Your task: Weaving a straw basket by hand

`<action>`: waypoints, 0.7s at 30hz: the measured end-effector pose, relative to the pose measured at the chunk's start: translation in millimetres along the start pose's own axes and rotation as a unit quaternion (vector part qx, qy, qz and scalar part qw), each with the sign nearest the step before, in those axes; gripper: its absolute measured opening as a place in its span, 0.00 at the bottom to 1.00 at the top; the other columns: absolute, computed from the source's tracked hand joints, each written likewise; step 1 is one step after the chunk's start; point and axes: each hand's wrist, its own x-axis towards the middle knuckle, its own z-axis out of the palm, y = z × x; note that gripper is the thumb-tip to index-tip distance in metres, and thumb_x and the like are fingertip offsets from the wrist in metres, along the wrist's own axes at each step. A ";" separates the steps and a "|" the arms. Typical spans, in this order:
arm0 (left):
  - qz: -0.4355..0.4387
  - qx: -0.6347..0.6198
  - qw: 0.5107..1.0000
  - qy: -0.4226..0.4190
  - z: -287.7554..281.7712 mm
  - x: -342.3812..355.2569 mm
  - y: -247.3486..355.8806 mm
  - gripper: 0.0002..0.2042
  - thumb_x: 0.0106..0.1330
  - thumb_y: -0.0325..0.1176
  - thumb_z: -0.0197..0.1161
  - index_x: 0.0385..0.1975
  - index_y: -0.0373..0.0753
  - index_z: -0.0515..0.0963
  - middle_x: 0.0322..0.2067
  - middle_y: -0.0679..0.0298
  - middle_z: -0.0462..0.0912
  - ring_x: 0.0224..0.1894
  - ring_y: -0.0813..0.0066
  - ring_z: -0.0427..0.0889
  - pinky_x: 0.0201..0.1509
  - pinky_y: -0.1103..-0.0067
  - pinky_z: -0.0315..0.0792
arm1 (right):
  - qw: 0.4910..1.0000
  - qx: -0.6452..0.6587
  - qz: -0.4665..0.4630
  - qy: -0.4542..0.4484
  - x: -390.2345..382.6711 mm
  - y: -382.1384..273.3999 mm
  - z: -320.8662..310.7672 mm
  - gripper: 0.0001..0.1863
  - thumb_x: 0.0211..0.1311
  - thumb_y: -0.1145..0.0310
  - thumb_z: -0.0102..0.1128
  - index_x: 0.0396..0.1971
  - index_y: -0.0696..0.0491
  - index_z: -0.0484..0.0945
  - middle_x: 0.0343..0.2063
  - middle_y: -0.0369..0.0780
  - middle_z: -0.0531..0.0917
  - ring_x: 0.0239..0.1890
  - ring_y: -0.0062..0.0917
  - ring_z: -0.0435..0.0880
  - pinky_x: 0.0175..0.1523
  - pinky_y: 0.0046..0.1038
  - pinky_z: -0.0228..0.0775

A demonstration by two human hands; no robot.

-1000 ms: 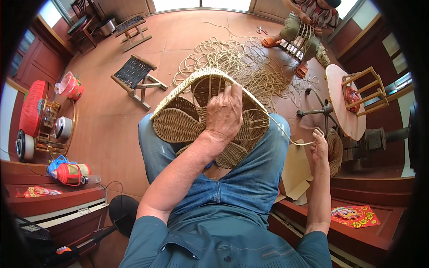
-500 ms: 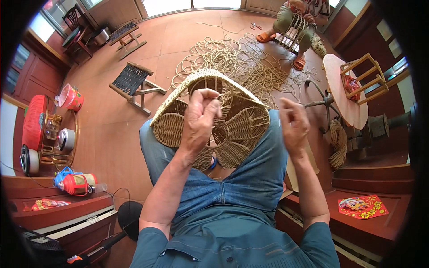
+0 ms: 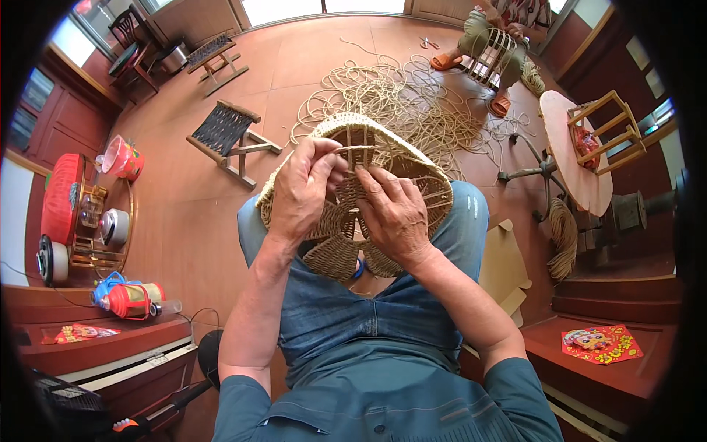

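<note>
Head view — one woven basket [image 3: 331,258] is resting on the lap [image 3: 353,313].
Left hand [image 3: 298,191] is pinching one cord strand [image 3: 356,148]; close beside it, the right hand [image 3: 399,215] is touching the weave — whether gripping, I cannot tell. One red bucket [image 3: 122,158] and two black-seated stools [image 3: 222,129] are standing to the left.

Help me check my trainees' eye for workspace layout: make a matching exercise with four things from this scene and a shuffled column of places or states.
1. Woven piece
2. Nearer folding stool
3. Heap of cord
4. Right hand

A. Tangled on the floor
B. Touching the woven piece
C. Held over the person's legs
D. Standing, with a black seat

Pairs: 1-C, 2-D, 3-A, 4-B
</note>
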 end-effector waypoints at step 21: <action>0.190 0.392 0.900 0.011 29.1 14.0 -6.9 0.05 0.76 0.28 0.65 0.48 0.41 0.79 0.41 0.54 0.85 0.43 0.48 0.89 0.47 0.58 0.83 | 0.997 -0.004 0.065 -0.042 3.6 -14.0 8.0 0.32 0.66 0.59 0.74 0.67 0.54 0.77 0.59 0.45 0.80 0.53 0.42 0.81 0.58 0.43 0.73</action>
